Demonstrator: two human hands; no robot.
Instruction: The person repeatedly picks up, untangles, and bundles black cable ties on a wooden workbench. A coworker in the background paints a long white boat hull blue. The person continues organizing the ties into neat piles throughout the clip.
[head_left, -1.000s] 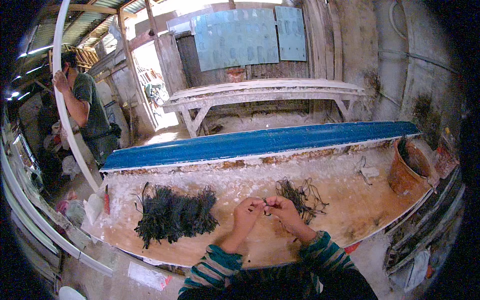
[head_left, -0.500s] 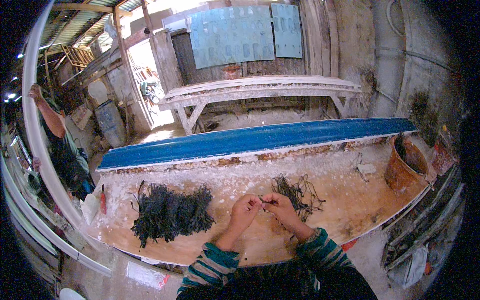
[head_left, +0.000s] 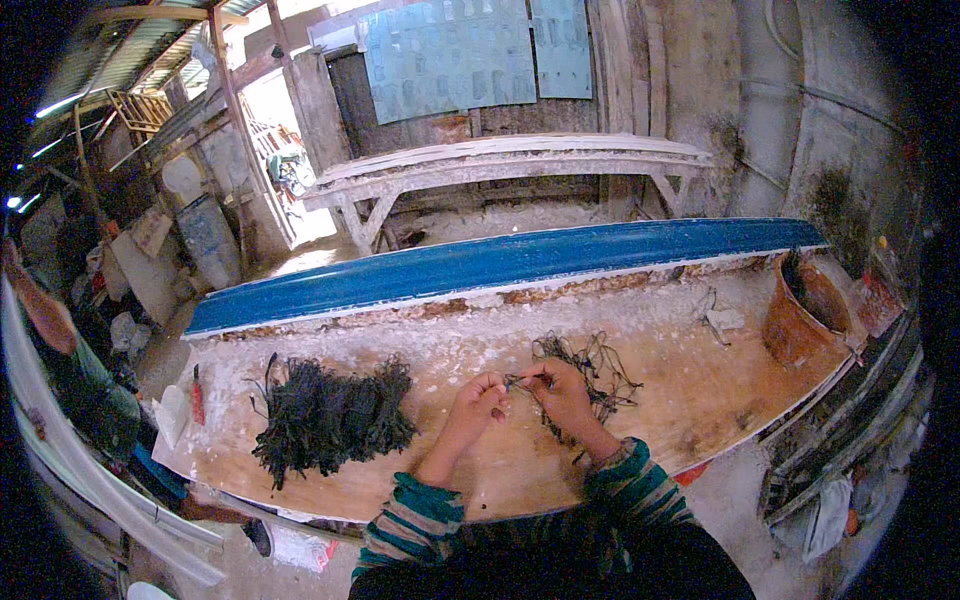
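My left hand [head_left: 474, 412] and my right hand [head_left: 562, 396] meet over the middle of the wooden table. Both pinch a short dark cord [head_left: 514, 381] stretched between their fingertips; its ends are hidden in the fingers. Right behind and beside my right hand lies a loose tangle of black cords [head_left: 606, 372]. To the left of my left hand sits a thick bundle of black cords [head_left: 330, 418], packed side by side in a row.
Along the far side of the table [head_left: 480, 480] runs a long blue panel [head_left: 500, 258]. A rusty bucket [head_left: 800, 312] stands at the right end. A red-handled tool [head_left: 197, 396] lies at the left. Another person [head_left: 95, 385] is at the far left.
The other person has lowered the long pale pole and bent down at the left. My hands stay close together on the cord, with the fingertips slightly farther apart. The view has shifted slightly.
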